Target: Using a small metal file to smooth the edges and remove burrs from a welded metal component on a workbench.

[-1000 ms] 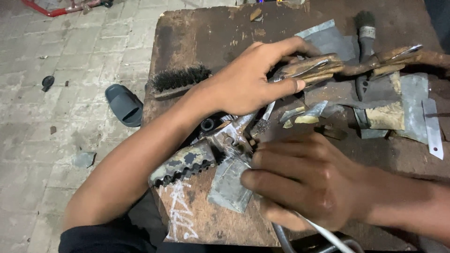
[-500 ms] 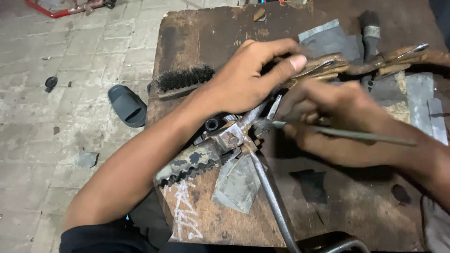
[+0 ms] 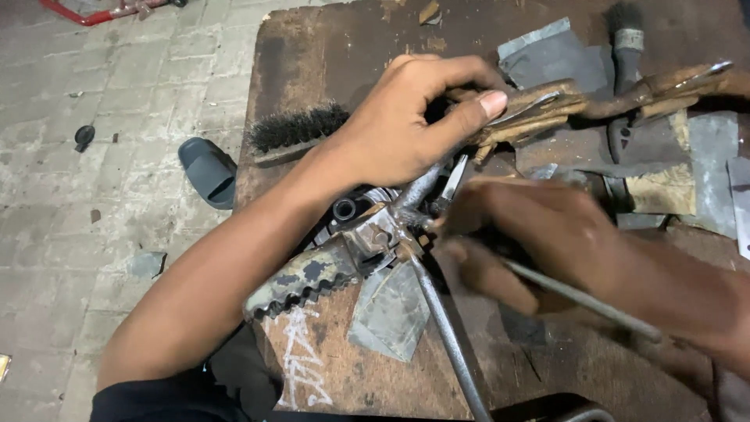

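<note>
Left hand [image 3: 406, 117] grips rusty pliers [image 3: 547, 105]; right hand [image 3: 531, 234] holds metal rod [image 3: 578, 297] beside toothed footpeg [image 3: 312, 277].

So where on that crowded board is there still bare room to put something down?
Bare wood shows along the far left of the board, beyond the wire brush, and at the near edge between the metal rod and the right hand. The far right is crowded with metal scraps, pliers and a paintbrush.
</note>
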